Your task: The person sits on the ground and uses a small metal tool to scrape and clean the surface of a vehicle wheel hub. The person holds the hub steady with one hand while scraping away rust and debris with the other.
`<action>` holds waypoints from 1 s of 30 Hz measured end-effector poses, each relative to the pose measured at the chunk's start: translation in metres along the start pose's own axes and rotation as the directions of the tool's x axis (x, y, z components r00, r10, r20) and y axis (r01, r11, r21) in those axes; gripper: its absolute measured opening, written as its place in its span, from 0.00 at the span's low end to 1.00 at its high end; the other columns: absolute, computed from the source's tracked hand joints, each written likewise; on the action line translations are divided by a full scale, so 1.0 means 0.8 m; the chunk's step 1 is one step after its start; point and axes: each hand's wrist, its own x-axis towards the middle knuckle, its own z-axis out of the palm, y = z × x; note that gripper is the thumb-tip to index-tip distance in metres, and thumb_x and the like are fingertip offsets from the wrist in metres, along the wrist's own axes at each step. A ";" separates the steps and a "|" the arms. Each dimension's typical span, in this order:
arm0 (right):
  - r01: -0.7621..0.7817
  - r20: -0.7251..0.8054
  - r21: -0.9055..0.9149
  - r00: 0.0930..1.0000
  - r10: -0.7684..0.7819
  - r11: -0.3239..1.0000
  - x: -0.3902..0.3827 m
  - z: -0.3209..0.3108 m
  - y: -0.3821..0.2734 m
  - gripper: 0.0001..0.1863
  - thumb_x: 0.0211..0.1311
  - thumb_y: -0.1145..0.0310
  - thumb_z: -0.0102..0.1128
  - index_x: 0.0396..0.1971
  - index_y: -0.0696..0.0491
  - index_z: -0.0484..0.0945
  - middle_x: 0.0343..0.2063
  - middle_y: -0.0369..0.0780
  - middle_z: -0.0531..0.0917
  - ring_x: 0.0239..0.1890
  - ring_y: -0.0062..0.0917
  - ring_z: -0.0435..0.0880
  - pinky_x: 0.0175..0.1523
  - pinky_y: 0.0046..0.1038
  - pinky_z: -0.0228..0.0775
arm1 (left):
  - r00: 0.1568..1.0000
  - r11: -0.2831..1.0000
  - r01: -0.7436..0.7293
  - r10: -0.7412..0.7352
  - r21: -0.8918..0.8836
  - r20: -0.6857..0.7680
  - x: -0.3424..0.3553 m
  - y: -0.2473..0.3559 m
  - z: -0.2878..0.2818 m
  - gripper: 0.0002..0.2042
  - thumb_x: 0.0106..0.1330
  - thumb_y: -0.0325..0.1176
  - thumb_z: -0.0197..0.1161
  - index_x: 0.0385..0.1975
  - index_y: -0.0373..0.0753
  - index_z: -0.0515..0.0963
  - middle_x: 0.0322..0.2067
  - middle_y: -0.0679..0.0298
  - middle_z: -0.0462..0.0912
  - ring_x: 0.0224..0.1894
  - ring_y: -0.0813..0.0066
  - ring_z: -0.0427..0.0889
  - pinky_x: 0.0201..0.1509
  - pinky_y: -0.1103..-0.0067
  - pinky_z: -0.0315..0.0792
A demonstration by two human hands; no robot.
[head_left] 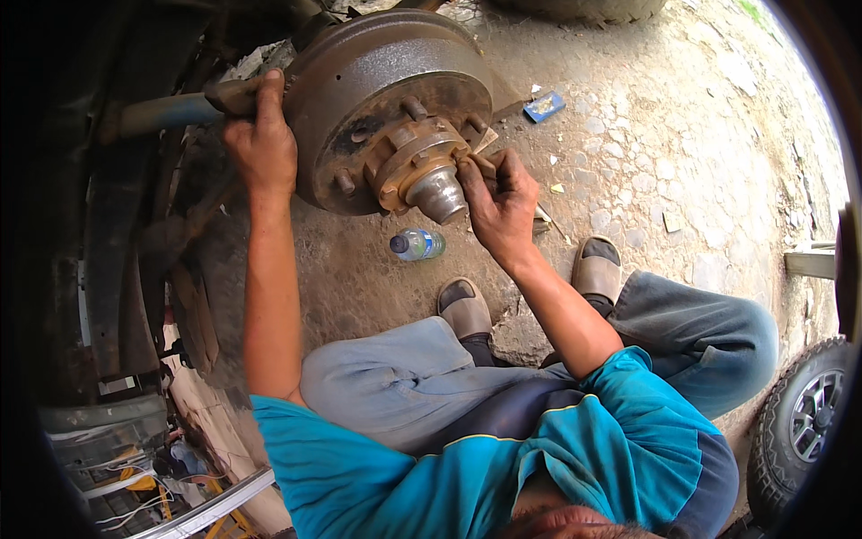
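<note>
A rusty brake drum hangs at the top middle, its studded face tilted down toward me. From its centre stands a rusty hub with a shiny metal end cap. My left hand is closed at the drum's left edge, thumb up along the rim and its other fingers mostly hidden. At the hub's right side my right hand is closed, thumb against curled fingers. A small tan-brown piece shows at those fingertips; I cannot make out what it is.
A blue-grey axle tube runs left of the drum. Below on the rough ground lies a plastic bottle; a blue box lies farther right. A wheel with a tyre stands at the lower right. Cluttered parts fill the lower left.
</note>
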 end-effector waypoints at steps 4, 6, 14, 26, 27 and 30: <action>-0.039 -0.056 0.184 0.997 0.050 0.982 -0.006 0.001 -0.003 0.10 0.64 0.75 0.66 0.27 0.60 0.73 0.21 0.34 0.79 0.26 0.11 0.70 0.28 0.19 0.64 | 0.995 0.995 -0.101 0.101 0.005 -0.004 0.001 -0.010 0.003 0.16 0.66 0.38 0.67 0.39 0.26 0.83 0.35 0.62 0.86 0.39 0.76 0.80 0.46 0.77 0.73; -0.034 -0.056 0.168 0.998 0.043 0.985 0.000 0.005 -0.009 0.10 0.64 0.75 0.66 0.27 0.60 0.73 0.21 0.35 0.80 0.26 0.11 0.72 0.29 0.19 0.66 | 0.998 0.997 -0.063 0.063 -0.048 0.001 0.005 -0.004 0.000 0.15 0.66 0.38 0.67 0.38 0.27 0.83 0.35 0.62 0.85 0.39 0.76 0.80 0.46 0.77 0.73; -0.016 -0.047 0.154 0.999 0.024 0.988 0.002 0.000 -0.014 0.09 0.63 0.74 0.66 0.27 0.60 0.74 0.21 0.35 0.80 0.26 0.11 0.73 0.30 0.19 0.67 | 0.997 0.995 -0.077 0.076 -0.064 -0.008 0.005 -0.015 0.003 0.13 0.67 0.36 0.66 0.36 0.30 0.82 0.33 0.63 0.85 0.38 0.76 0.79 0.46 0.77 0.72; 0.047 -0.032 -0.041 0.998 -0.048 0.998 -0.006 -0.003 -0.008 0.10 0.65 0.75 0.64 0.27 0.59 0.73 0.21 0.36 0.80 0.25 0.11 0.72 0.29 0.19 0.67 | 0.998 0.998 -0.058 0.058 -0.021 0.008 0.004 -0.006 0.001 0.13 0.67 0.36 0.66 0.37 0.29 0.83 0.34 0.63 0.85 0.38 0.77 0.80 0.46 0.77 0.73; 0.034 -0.046 0.031 0.998 -0.032 0.999 -0.003 -0.001 -0.011 0.10 0.65 0.75 0.64 0.27 0.59 0.73 0.21 0.36 0.80 0.25 0.11 0.72 0.29 0.19 0.66 | 0.996 0.996 -0.092 0.092 -0.023 -0.002 0.003 -0.010 0.003 0.13 0.67 0.37 0.66 0.37 0.29 0.83 0.34 0.63 0.86 0.38 0.77 0.81 0.46 0.77 0.73; 0.018 -0.092 0.219 0.996 0.002 0.976 0.002 0.006 -0.012 0.10 0.65 0.75 0.65 0.28 0.59 0.73 0.22 0.35 0.80 0.26 0.11 0.72 0.29 0.19 0.66 | 0.999 0.998 -0.038 0.038 -0.043 -0.014 0.004 -0.001 0.001 0.14 0.67 0.37 0.66 0.37 0.29 0.84 0.33 0.63 0.86 0.38 0.77 0.81 0.46 0.77 0.73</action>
